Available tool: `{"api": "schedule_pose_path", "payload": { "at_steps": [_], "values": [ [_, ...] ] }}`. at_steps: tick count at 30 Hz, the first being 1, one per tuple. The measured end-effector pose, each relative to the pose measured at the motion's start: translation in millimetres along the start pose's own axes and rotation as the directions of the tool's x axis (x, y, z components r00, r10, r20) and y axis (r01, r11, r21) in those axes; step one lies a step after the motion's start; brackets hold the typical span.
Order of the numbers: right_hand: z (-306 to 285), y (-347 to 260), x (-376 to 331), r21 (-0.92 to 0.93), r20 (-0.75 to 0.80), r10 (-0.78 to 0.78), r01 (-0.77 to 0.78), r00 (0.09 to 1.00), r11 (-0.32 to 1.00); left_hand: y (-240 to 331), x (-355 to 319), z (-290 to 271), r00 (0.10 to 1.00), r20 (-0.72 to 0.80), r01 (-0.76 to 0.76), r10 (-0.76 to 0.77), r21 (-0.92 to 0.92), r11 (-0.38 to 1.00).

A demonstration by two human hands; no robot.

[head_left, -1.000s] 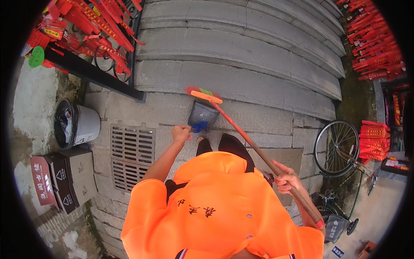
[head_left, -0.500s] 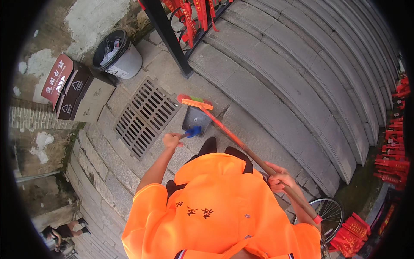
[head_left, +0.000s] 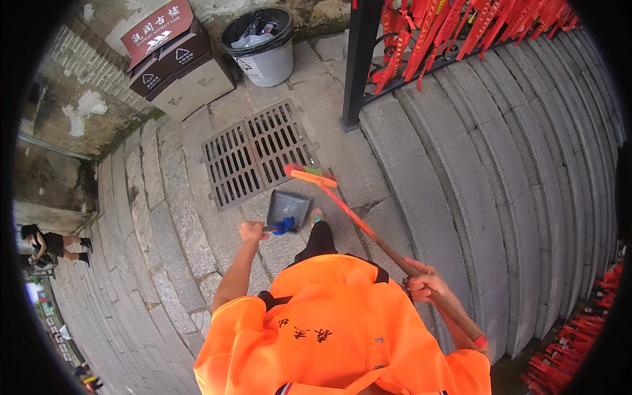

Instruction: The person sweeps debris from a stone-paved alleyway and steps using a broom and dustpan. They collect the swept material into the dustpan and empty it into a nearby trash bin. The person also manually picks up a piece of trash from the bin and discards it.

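Stone paving: dustpan [head_left: 288, 207] ahead of left hand [head_left: 252, 232]; right hand [head_left: 424, 284] grips broom [head_left: 368, 230].

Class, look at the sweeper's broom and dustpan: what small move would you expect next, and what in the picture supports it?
Probably a short pull of the broom toward the dustpan. Its orange head rests on the paving just past the pan's far edge, the right hand grips the handle, and the left hand holds the pan low by the drain grate.

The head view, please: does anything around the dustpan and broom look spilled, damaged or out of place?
Nothing stands out. The dustpan sits flat by the drain grate, the broom head beside it, and the bin stands upright.
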State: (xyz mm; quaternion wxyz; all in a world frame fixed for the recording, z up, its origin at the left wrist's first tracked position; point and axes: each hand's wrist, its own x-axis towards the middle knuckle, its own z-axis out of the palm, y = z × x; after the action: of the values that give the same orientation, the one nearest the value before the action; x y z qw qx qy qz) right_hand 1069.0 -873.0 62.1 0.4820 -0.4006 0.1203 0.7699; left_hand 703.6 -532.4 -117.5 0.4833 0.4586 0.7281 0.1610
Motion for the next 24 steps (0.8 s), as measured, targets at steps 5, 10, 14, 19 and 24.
{"api": "schedule_pose_path", "payload": {
  "at_steps": [5,10,14,19,24],
  "values": [
    [50,-54,45,-0.057,-0.063,0.029,-0.032,0.998,0.998,-32,59,-8,0.990,-0.133,-0.013,0.050,0.265,0.964],
    [102,-110,94,-0.066,-0.083,0.099,-0.105,0.992,0.992,-45,76,-31,0.951,-0.269,-0.142,0.151,0.050,0.989],
    [128,-155,132,-0.055,-0.005,0.152,-0.152,0.988,0.987,-73,87,-3,0.992,-0.123,-0.020,-0.037,-0.434,0.901],
    [162,-216,181,-0.263,-0.110,0.130,-0.155,0.985,0.952,-93,131,4,0.959,-0.230,-0.188,0.165,-0.083,0.979],
    [180,-280,261,-0.647,-0.213,0.060,-0.187,0.975,0.739,34,180,-51,0.944,-0.214,-0.268,0.251,-0.054,0.962]
  ]
}}
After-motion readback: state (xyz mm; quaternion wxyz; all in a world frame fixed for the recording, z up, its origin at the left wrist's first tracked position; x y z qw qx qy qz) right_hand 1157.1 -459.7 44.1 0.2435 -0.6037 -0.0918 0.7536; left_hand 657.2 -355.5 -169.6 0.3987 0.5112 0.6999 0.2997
